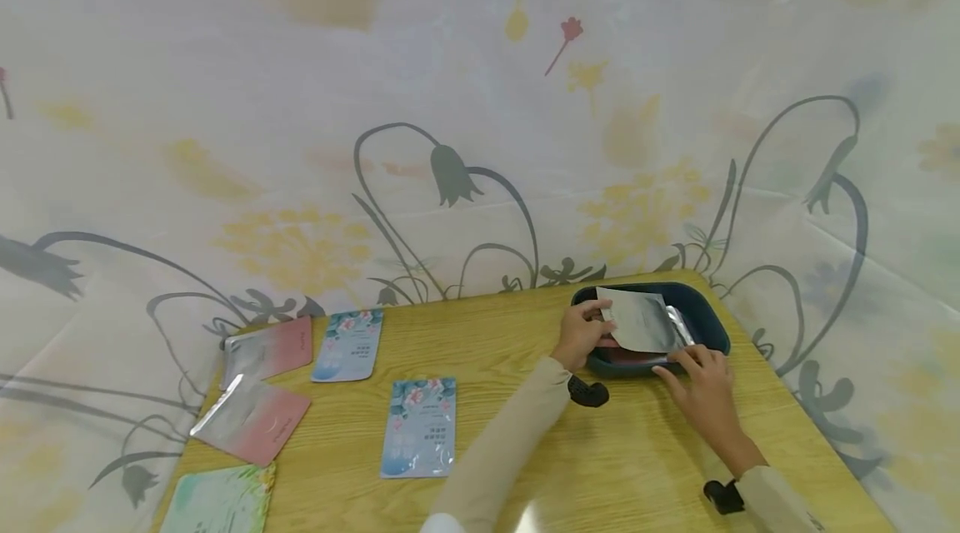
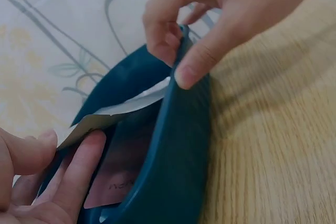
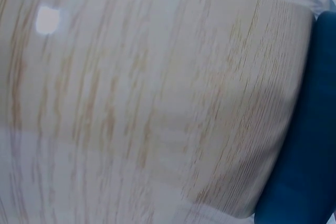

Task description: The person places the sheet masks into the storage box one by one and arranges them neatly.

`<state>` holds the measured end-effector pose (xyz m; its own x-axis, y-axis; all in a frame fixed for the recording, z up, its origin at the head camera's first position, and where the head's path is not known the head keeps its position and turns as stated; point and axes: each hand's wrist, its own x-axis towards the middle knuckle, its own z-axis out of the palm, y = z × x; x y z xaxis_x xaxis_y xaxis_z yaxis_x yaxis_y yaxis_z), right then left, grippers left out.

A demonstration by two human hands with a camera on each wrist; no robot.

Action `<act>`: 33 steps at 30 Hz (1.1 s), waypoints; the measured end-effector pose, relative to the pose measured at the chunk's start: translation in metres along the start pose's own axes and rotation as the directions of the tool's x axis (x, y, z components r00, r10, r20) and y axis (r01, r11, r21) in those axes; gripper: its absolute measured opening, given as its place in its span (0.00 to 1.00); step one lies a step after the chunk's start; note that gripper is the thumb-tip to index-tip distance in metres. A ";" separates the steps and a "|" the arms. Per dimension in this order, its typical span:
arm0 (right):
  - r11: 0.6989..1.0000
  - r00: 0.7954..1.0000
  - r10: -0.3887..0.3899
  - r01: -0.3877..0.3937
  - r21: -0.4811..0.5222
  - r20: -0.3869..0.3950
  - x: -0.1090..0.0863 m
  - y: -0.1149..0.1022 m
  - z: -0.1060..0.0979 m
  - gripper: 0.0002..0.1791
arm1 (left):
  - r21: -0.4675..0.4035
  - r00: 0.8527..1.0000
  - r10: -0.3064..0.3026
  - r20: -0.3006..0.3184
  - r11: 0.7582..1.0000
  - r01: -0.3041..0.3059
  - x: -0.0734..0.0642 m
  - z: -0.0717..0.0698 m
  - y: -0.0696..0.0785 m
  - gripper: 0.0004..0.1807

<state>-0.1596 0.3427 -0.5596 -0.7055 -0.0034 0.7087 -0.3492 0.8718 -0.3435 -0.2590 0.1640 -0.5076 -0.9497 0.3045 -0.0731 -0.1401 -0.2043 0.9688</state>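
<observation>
A dark blue plastic basin stands on the table at the right of the head view. My left hand pinches the left edge of a pale grey sachet, thumb above and fingers beneath, and holds it tilted over the basin. At the basin's near side, my right hand grips the rim, its thumb on the outer wall and its fingers inside. Beneath the sachet, a pink packet lies in the basin, partly hidden. The right wrist view catches only tabletop and the basin's outer wall.
Two pink-and-silver packets lie on the left of the wood-grain table. Near them are two blue flowered sachets and a green one at the front left. A flower-printed cloth hangs behind the table.
</observation>
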 end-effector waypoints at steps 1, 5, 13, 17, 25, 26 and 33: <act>1.000 1.000 -0.004 0.004 -0.004 0.001 0.000 0.000 0.000 0.19 | 0.013 1.000 0.006 -0.009 1.000 -0.006 0.001 0.001 -0.002 0.19; 1.000 1.000 -0.009 0.009 -0.010 0.000 0.000 0.000 0.000 0.22 | 0.107 0.999 0.032 -0.023 0.994 -0.030 0.001 0.006 -0.007 0.16; 1.000 1.000 -0.012 0.012 -0.022 -0.005 0.000 0.000 -0.001 0.29 | 0.322 0.997 0.076 0.005 0.944 -0.074 0.002 0.010 -0.010 0.12; 1.000 1.000 -0.013 0.013 -0.026 -0.008 0.000 0.001 0.001 0.30 | 0.490 0.994 0.106 0.033 0.865 -0.108 0.001 0.009 -0.008 0.13; 1.000 1.000 -0.010 0.010 -0.004 -0.004 -0.001 -0.001 0.003 0.26 | 0.661 0.988 0.156 0.011 0.740 -0.124 -0.003 0.008 -0.004 0.14; 1.000 1.000 -0.011 0.011 -0.003 -0.004 -0.001 -0.001 0.003 0.26 | 0.677 0.988 0.157 0.008 0.726 -0.121 -0.004 0.008 -0.004 0.14; 1.000 1.000 -0.007 0.007 0.000 -0.010 0.000 -0.001 0.000 0.18 | 0.767 0.981 0.153 0.115 0.614 -0.186 -0.006 0.008 0.001 0.16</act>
<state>-0.1590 0.3421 -0.5590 -0.6969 -0.0049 0.7172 -0.3545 0.8717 -0.3385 -0.2513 0.1696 -0.5046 -0.9212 0.3749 0.1042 0.3056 0.5313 0.7902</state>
